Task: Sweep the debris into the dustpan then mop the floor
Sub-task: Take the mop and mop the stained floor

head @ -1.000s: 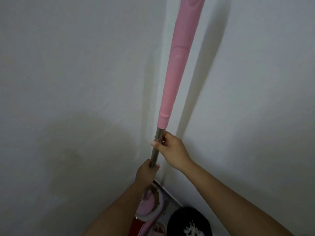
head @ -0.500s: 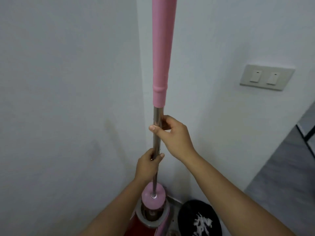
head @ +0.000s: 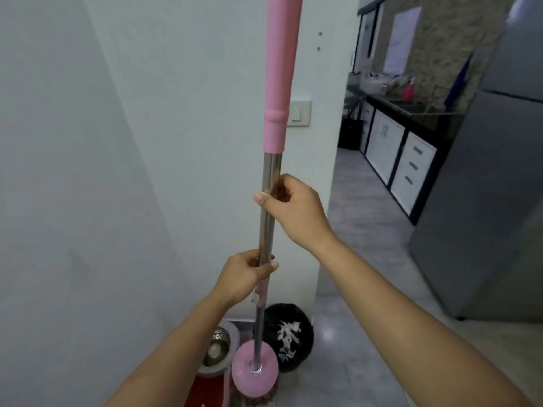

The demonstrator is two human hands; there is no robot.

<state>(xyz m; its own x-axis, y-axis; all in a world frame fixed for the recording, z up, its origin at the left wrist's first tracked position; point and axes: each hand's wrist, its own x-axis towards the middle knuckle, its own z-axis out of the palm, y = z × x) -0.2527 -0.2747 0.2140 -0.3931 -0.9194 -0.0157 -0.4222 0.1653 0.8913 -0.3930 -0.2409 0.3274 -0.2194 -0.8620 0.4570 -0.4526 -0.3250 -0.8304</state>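
Observation:
A mop with a pink grip [head: 280, 71] and a steel pole [head: 269, 212] stands nearly upright in front of me. Its round pink head [head: 255, 369] hangs just right of the red spin bucket [head: 216, 352] with its steel basket. My right hand [head: 293, 211] grips the steel pole just below the pink sleeve. Lower down, my left hand [head: 245, 276] is closed around the pole at a pink collar. No dustpan or broom is in sight.
A black bin [head: 289, 336] holding white scraps stands on the floor at the wall corner. A white wall with a light switch [head: 299, 113] is straight ahead. To the right, grey floor [head: 367, 230] leads past a grey fridge [head: 484, 201] toward kitchen cabinets [head: 399, 160].
The mop head has come up out of the bucket's basket and shifted right. My view has swung right, away from the corner, bringing the kitchen into sight. Both hands keep their grip.

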